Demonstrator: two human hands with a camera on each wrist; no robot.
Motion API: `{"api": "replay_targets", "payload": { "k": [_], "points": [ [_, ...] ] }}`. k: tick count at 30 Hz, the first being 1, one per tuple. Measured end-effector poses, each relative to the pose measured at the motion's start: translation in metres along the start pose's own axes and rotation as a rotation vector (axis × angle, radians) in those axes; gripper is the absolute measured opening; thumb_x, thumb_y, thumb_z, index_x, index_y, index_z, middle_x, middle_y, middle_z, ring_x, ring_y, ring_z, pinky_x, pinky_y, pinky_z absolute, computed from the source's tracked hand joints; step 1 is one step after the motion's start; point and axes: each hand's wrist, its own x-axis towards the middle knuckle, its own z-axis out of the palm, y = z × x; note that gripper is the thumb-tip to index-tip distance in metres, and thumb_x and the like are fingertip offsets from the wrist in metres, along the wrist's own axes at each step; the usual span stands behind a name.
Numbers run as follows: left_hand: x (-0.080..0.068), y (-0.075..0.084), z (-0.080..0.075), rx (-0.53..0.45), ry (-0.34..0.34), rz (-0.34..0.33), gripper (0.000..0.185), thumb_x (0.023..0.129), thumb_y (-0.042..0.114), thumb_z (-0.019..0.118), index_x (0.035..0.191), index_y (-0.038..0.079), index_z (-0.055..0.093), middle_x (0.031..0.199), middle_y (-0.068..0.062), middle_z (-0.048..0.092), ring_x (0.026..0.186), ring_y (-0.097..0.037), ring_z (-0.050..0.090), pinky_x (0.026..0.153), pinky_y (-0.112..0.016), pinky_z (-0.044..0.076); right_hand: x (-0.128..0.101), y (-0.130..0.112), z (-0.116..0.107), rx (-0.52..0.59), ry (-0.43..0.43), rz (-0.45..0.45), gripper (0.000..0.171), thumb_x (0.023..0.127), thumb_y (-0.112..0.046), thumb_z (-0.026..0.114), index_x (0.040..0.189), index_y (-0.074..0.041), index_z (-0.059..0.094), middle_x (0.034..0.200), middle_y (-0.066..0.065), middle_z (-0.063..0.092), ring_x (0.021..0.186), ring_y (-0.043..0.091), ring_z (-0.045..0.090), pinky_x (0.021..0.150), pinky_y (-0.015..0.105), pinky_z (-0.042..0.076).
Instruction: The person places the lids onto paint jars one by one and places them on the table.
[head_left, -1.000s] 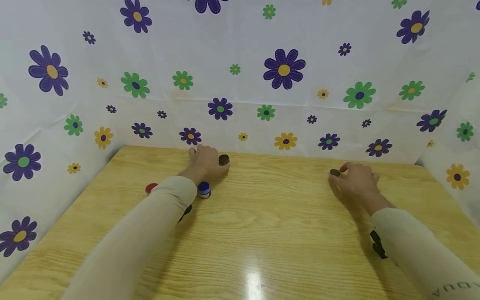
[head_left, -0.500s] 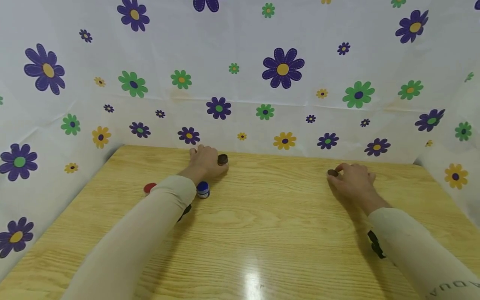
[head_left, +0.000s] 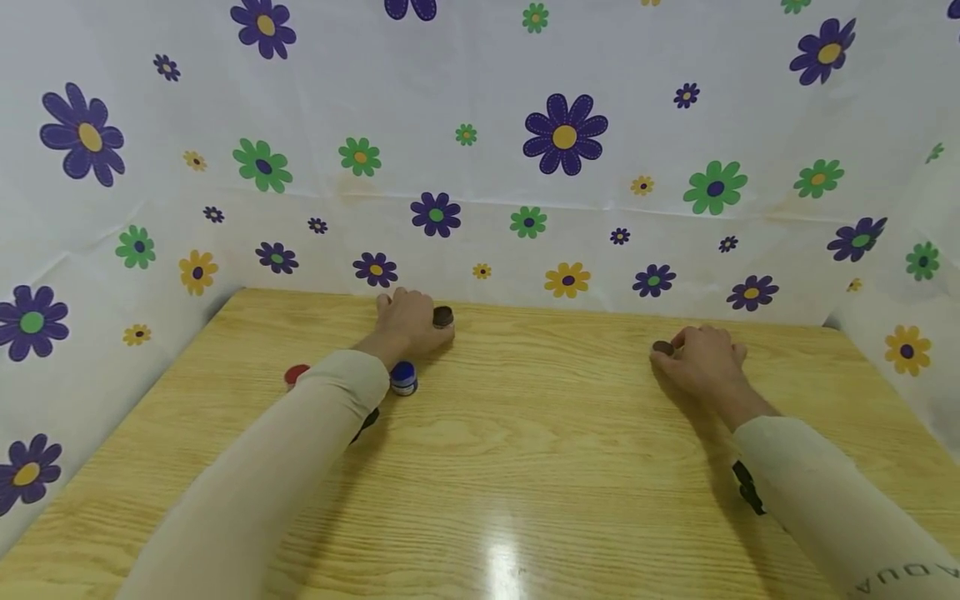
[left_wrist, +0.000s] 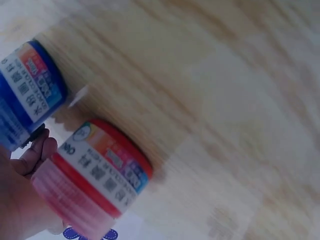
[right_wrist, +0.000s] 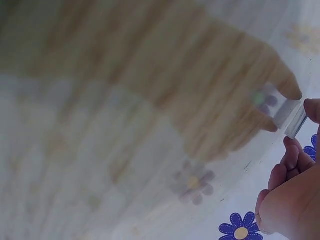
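Left hand (head_left: 408,323) grip closed round a brown-capped jar (head_left: 443,317) near the desk (head_left: 525,467) far edge; right hand (head_left: 705,360) pinches a brown cap (head_left: 662,347). Blue-capped jar (head_left: 403,377) and red-capped jar (head_left: 296,375) stand beside the left wrist.

light wooden table (head_left: 525,450), grain running left to right, glare patch near the front edge. flowered sheet closes its left, far and right sides. far left: a brown-capped jar (head_left: 443,317) by the back edge, a blue-capped jar (head_left: 403,377) nearer, a red-capped jar (head_left: 296,375) further left, the three set apart from each other. far right: a small brown cap (head_left: 662,347) lying flat, well apart from the jars.
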Motion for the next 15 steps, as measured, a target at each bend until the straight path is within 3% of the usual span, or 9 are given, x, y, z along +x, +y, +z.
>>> {"api": "replay_targets", "payload": {
  "k": [7,15],
  "points": [
    [-0.013,-0.003,-0.009,-0.016,0.037,0.033,0.045,0.087,0.05,0.061,0.087,0.005,0.061,0.09,-0.01,0.058,0.093,-0.03,0.046,0.09,-0.049,0.029,-0.002,-0.005,-0.001,0.018,-0.002,0.002,0.058,0.093,-0.046,0.057,0.117,0.006,0.062,0.12,0.026,0.062,0.113,0.047,0.047,0.089,0.061,0.027],
    [-0.032,-0.004,-0.019,0.03,0.115,0.159,0.046,0.084,0.051,0.06,0.091,0.005,0.062,0.094,-0.008,0.063,0.095,-0.028,0.05,0.096,-0.049,0.035,-0.013,-0.014,-0.011,0.053,0.077,-0.054,0.058,0.093,-0.045,0.059,0.117,0.007,0.063,0.112,0.025,0.061,0.109,0.043,0.049,0.091,0.061,0.03]
  ]
}}
